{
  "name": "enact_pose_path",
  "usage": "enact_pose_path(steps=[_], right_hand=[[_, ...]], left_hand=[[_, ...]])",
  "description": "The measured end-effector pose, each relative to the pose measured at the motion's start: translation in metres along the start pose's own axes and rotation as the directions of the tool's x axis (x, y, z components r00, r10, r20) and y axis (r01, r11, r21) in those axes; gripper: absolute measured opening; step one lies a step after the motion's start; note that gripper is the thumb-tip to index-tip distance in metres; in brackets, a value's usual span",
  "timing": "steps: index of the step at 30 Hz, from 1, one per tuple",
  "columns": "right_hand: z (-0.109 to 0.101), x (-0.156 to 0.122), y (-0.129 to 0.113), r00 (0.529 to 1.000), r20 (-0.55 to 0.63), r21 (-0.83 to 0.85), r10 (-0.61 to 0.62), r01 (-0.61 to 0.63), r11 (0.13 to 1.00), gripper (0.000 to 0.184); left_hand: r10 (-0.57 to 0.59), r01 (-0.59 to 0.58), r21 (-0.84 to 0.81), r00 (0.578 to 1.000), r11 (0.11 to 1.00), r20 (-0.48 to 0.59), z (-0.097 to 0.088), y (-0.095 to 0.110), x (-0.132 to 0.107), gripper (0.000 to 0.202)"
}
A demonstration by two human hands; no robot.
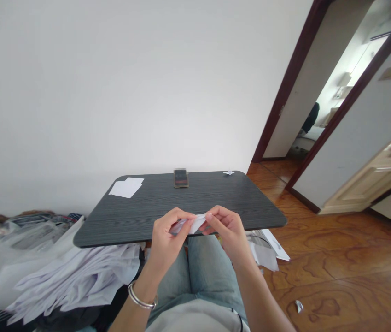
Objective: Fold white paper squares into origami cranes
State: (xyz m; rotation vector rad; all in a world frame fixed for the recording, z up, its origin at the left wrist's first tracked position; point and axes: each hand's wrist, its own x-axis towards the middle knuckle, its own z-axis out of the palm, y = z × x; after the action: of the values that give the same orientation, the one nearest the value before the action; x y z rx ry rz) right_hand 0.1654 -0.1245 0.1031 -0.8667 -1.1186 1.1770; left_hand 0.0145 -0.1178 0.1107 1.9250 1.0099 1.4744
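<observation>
A: Position of the folded paper [197, 224]?
B: Between the two hands, at the near edge of the desk [209, 191], roughly mid-width. Whether it touches the desktop: cannot tell.
A: State of each grip?
B: Left hand [169, 228]: thumb and forefinger pinching the paper's left end. Right hand [228, 226]: fingertips pressed together on its right end. The white middle stretch shows between them.
A: Worn on the wrists?
B: Silver bracelet [140, 299] on the left wrist.
A: Other items on the desk?
B: Three noted. Phone [181, 178], upper centre, toward the wall; screen detail blurred. White sheets [126, 187], flat near the far left corner. Small folded white piece [230, 173], pointed, near the far right corner.
A: Below and around?
B: Light blue jeans [202, 263] under the near edge, between the forearms. Left of them, a creased white pile [78, 279], partly below the desk; material uncertain. To the right, loose papers [269, 251] low beside the desk, and a small scrap [299, 305] on the wooden floor [336, 263].
A: Background?
B: Plain white wall [129, 83] behind; dark-framed doorway at upper right.
</observation>
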Motion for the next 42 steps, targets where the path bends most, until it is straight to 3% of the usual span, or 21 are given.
enact_pose_path(steps=[15, 26, 33, 42], right_hand=[[-0.0043, -0.001, 0.0042, 1.0, 0.016, 0.002, 0.005, -0.005, 1.0, 0.022], [-0.0035, -0.0017, 0.0038, 1.0, 0.014, 0.044, -0.008, 0.008, 0.999, 0.033], [-0.0007, -0.0021, 0.0051, 0.999, -0.021, -0.016, -0.028, 0.028, 0.999, 0.025], [-0.0032, -0.0018, 0.0093, 0.996, -0.038, -0.056, -0.076, 0.074, 0.996, 0.024]], left_hand=[[-0.045, 0.046, -0.047, 0.999, 0.998, 0.014, 0.0002, -0.0029, 0.0002, 0.009], [-0.034, 0.034, -0.058, 0.999, 0.998, 0.013, -0.0008, -0.0016, 0.0008, 0.009], [-0.017, 0.017, -0.029, 1.0, 0.999, 0.023, -0.0004, -0.0011, 0.0008, 0.01], [-0.08, 0.085, -0.075, 0.995, 0.994, 0.066, 0.0004, -0.0055, 0.0019, 0.009]])
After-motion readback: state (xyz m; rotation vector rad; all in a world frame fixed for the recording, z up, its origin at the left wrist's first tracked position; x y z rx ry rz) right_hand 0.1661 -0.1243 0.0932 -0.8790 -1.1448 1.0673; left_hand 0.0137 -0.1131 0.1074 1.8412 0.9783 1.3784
